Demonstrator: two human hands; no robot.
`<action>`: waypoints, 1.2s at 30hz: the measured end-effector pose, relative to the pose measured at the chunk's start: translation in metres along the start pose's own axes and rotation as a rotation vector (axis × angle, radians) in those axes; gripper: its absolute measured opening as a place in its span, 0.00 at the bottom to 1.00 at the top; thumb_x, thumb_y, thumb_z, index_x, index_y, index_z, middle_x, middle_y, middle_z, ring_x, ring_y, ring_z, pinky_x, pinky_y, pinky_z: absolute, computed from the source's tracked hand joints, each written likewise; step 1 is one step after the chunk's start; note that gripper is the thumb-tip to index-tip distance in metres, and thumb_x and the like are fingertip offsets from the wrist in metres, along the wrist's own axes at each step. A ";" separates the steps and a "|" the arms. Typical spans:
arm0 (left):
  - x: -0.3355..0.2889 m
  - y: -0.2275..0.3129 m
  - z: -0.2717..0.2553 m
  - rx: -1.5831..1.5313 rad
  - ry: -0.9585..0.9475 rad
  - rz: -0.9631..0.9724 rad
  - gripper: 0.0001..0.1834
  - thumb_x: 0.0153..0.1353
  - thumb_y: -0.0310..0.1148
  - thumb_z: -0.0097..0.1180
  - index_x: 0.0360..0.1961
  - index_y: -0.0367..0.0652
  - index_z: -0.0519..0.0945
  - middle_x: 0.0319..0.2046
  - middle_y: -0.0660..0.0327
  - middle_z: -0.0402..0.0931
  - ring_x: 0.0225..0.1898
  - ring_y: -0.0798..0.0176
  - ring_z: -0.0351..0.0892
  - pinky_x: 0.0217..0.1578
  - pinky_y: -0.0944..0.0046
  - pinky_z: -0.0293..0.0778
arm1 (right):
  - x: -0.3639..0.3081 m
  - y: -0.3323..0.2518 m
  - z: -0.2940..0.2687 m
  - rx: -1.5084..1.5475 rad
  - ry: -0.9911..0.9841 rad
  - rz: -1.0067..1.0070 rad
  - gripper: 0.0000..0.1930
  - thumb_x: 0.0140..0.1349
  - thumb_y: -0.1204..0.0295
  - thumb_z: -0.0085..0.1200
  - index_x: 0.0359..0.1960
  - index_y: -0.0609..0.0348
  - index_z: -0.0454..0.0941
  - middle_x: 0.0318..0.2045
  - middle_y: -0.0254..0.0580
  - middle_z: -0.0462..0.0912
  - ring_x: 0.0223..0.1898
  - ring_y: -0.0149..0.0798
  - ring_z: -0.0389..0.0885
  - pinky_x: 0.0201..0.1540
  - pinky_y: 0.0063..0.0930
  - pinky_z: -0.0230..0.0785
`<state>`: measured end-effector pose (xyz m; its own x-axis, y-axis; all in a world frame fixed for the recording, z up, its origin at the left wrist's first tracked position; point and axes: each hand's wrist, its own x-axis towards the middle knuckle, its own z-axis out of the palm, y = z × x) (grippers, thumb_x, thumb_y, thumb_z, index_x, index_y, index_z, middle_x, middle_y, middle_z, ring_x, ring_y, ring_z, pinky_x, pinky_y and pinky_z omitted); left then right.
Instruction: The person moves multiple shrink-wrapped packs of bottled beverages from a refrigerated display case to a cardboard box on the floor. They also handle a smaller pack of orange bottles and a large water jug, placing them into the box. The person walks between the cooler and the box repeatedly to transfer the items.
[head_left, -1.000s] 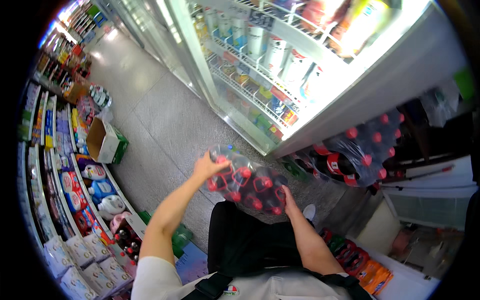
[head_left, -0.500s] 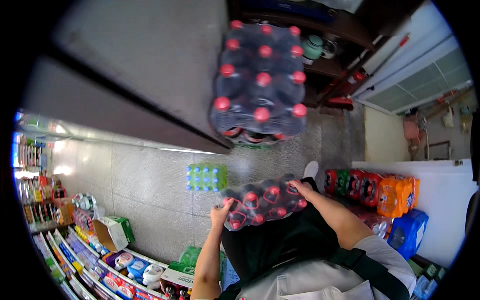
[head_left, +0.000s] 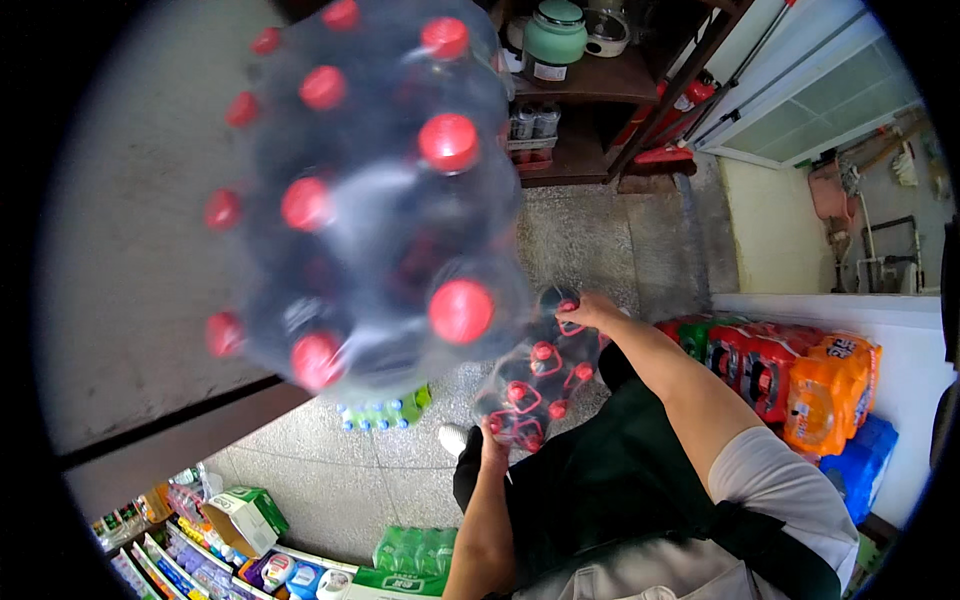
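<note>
Between my hands is a shrink-wrapped pack of dark bottles (head_left: pixel 548 385) with red caps and red loops round their necks. It hangs tilted in front of my dark apron, its right end farther from me. My left hand (head_left: pixel 494 455) is closed on the near left end, fingers partly hidden. At the far right end my right hand (head_left: pixel 592 312) grips the pack beside a cap. A larger wrapped pack of dark, red-capped bottles (head_left: pixel 380 190) looms close on the left, blurred, at the grey counter (head_left: pixel 150 230), and covers part of the floor.
A wrapped pack of green bottles with blue caps (head_left: pixel 410 405) stands on the floor. Red, orange and blue drink packs (head_left: pixel 835 390) line the right wall. Dark shelves (head_left: pixel 575 85) stand ahead, goods shelves (head_left: pixel 190 555) at lower left, green bottles (head_left: pixel 412 548) near my left arm.
My view has moved closer to the large pack, which now fills the upper left. The held pack has turned, its right end swinging away from me. Both hands keep their grip.
</note>
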<state>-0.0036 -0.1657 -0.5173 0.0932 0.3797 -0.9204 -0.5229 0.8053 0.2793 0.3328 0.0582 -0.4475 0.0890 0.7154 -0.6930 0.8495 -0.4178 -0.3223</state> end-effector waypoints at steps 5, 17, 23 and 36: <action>0.045 -0.012 0.056 0.063 0.228 -0.294 0.40 0.53 0.74 0.39 0.50 0.49 0.70 0.25 0.58 0.75 0.36 0.61 0.72 0.41 0.65 0.66 | 0.083 0.025 0.007 -0.021 0.020 0.039 0.36 0.39 0.41 0.60 0.45 0.56 0.80 0.44 0.56 0.80 0.49 0.52 0.78 0.53 0.41 0.70; 0.035 0.006 0.071 0.211 -0.053 -0.447 0.43 0.53 0.73 0.41 0.61 0.52 0.66 0.53 0.51 0.68 0.52 0.52 0.68 0.55 0.51 0.64 | 0.072 0.007 0.006 -0.040 0.355 -0.146 0.39 0.49 0.47 0.56 0.56 0.66 0.68 0.57 0.56 0.70 0.60 0.52 0.68 0.61 0.40 0.59; 0.057 0.020 0.044 0.495 0.041 -0.461 0.55 0.50 0.76 0.44 0.61 0.34 0.62 0.52 0.38 0.66 0.48 0.45 0.72 0.50 0.46 0.71 | -0.051 0.040 0.091 0.647 0.765 0.129 0.38 0.60 0.51 0.52 0.63 0.69 0.59 0.64 0.63 0.59 0.65 0.59 0.57 0.66 0.45 0.51; 0.066 0.023 0.078 0.169 -0.250 -0.538 0.53 0.53 0.76 0.38 0.69 0.48 0.51 0.66 0.49 0.54 0.63 0.41 0.60 0.63 0.40 0.55 | -0.062 0.037 0.265 2.599 -0.241 0.594 0.37 0.61 0.36 0.37 0.61 0.51 0.64 0.58 0.46 0.70 0.55 0.52 0.71 0.54 0.58 0.66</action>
<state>0.0564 -0.0868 -0.5507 0.5130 -0.0215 -0.8581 -0.2074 0.9670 -0.1482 0.2204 -0.1500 -0.5876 -0.2099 0.4139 -0.8858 -0.9766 -0.0451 0.2104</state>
